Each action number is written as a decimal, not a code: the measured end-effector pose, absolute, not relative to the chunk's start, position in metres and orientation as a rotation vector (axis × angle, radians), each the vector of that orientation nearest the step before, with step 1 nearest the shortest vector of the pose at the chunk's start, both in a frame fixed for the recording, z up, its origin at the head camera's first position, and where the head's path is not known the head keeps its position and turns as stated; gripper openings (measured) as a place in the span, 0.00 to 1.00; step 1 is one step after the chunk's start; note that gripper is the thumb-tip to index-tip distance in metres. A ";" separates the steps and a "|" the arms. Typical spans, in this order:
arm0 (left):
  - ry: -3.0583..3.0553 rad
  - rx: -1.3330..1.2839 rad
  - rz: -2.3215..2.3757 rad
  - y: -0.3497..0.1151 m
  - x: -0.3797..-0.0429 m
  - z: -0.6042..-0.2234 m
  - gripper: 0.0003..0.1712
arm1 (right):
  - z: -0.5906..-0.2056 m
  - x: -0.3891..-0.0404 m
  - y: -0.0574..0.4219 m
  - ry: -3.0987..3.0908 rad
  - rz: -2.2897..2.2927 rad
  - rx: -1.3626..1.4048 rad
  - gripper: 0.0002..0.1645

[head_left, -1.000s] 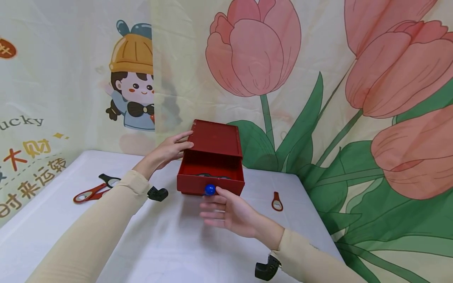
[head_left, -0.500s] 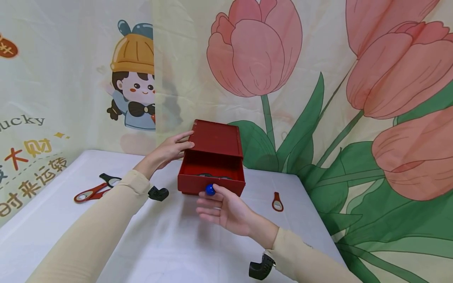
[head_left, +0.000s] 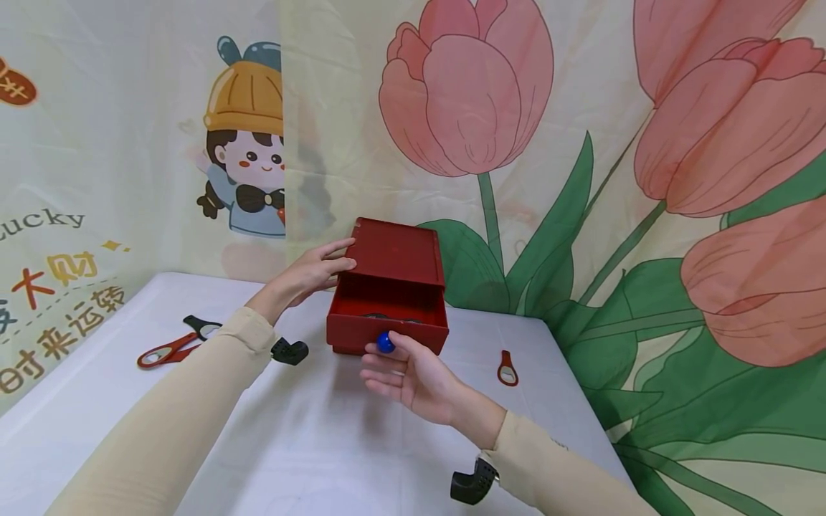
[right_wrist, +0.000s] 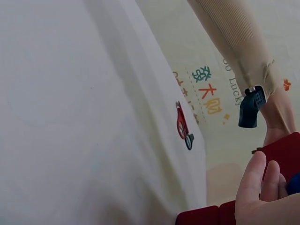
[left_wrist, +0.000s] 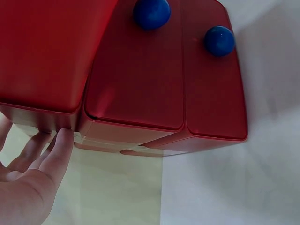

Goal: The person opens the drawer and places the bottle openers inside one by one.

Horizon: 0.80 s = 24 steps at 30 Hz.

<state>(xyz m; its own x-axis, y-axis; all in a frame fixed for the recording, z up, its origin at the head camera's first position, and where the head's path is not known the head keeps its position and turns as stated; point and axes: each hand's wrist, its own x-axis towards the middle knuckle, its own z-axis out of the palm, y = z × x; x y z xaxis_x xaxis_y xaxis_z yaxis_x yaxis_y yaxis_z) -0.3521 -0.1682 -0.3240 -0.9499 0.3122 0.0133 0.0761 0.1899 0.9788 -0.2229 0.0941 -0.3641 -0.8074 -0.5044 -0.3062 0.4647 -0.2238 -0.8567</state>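
Note:
A red drawer box (head_left: 396,251) stands on the white-covered table, its top drawer (head_left: 351,332) pulled out. My right hand (head_left: 422,387) has thumb and index finger at the drawer's round blue knob (head_left: 385,343), pinching it, while the other fingers spread below. Fingers of my left hand (head_left: 300,278) rest against the left side and top edge of the box. In the left wrist view these fingers (left_wrist: 58,152) touch the side wall. Dark-rimmed items (head_left: 376,316) lie in the drawer, mostly hidden by its front.
Two lower drawers have blue knobs, an upper one (left_wrist: 151,13) and a bottom one (left_wrist: 219,41). Flat red pieces (head_left: 166,352) and a black one (head_left: 201,327), shaped like bottle openers, lie left. Another red one (head_left: 507,369) lies right. A printed cloth (head_left: 464,107) hangs behind.
The right index finger has come round the knob opposite the thumb. The drawer has slid slightly inward, and its contents show less. The left hand stays on the box.

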 end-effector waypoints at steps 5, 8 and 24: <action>2.259 0.375 1.857 -0.168 -0.352 -0.323 0.43 | -0.363 -0.225 0.093 1.433 -2.069 -0.059 0.35; 2.254 0.376 1.863 -0.168 -0.352 -0.324 0.43 | -0.362 -0.226 0.093 1.434 -2.074 -0.060 0.34; 2.246 0.375 1.872 -0.168 -0.354 -0.326 0.42 | -0.365 -0.249 0.090 1.471 -2.101 -0.058 0.33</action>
